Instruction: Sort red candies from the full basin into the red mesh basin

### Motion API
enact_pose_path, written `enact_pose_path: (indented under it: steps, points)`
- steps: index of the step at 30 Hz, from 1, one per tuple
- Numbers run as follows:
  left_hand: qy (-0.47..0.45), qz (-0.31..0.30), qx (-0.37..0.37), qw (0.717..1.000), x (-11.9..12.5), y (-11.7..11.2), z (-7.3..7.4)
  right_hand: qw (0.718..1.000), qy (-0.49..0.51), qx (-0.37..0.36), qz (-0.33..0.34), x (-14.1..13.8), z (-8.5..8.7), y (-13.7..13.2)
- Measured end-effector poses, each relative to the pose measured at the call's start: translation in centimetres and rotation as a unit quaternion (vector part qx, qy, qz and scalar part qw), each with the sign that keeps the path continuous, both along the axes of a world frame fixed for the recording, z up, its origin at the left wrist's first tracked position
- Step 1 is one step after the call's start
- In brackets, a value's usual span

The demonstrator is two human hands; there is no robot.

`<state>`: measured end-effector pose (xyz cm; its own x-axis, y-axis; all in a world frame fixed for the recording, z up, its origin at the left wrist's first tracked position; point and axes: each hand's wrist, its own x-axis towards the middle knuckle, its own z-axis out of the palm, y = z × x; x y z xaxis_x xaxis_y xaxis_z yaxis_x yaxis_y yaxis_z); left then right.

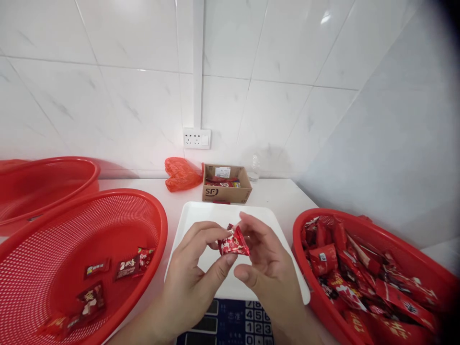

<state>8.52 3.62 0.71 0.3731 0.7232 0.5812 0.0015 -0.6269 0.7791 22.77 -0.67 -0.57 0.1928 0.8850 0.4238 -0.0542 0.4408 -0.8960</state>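
My left hand and my right hand meet over a white tray that rests on a scale. Together they pinch a small red candy packet between fingertips and thumbs, holding it just above the tray. A red mesh basket on the left holds several wrapped candies. On the right, a second red basket is heaped with many red packets.
A third red basin stands at the far left. Against the tiled wall are an open cardboard box, a crumpled red plastic bag and a clear bottle. A wall socket hangs above them.
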Motion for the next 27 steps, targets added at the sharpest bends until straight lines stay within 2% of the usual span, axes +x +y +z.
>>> enact_pose_path:
  steps: [5,11,13,15,17,19,21,23,27]
  points:
    - [0.009,-0.030,-0.017,0.999,0.1,0.0,-0.1,0.999,-0.040,-0.022,0.016,0.2,0.4,0.3]
    - [-0.017,0.014,-0.064,0.998,0.5,-0.4,-1.1,1.000,-0.002,-0.015,0.018,0.2,0.1,0.7]
    - [-0.005,0.011,-0.068,0.998,0.6,-0.6,-1.3,1.000,0.007,-0.006,0.005,0.1,0.1,0.8]
    - [0.014,-0.002,-0.063,0.998,0.5,-0.8,-1.3,0.999,-0.009,0.013,-0.032,0.3,0.2,0.7]
    - [0.011,0.000,-0.060,0.998,0.4,-0.8,-1.0,0.992,-0.047,0.034,-0.108,0.9,0.4,0.6]
    - [-0.037,0.026,-0.054,0.998,0.1,-0.8,-0.6,0.976,-0.087,0.038,-0.194,2.1,0.6,0.5]
    - [-0.108,0.057,-0.048,0.991,-0.1,-0.7,0.0,0.962,-0.129,0.006,-0.242,3.4,0.4,0.5]
    - [-0.155,0.070,-0.046,0.984,-0.4,-0.6,0.4,0.950,-0.180,-0.061,-0.249,4.4,-0.3,0.6]
    - [-0.147,0.055,-0.057,0.986,-0.6,-0.4,0.7,0.917,-0.286,-0.192,-0.198,4.5,-2.9,0.2]
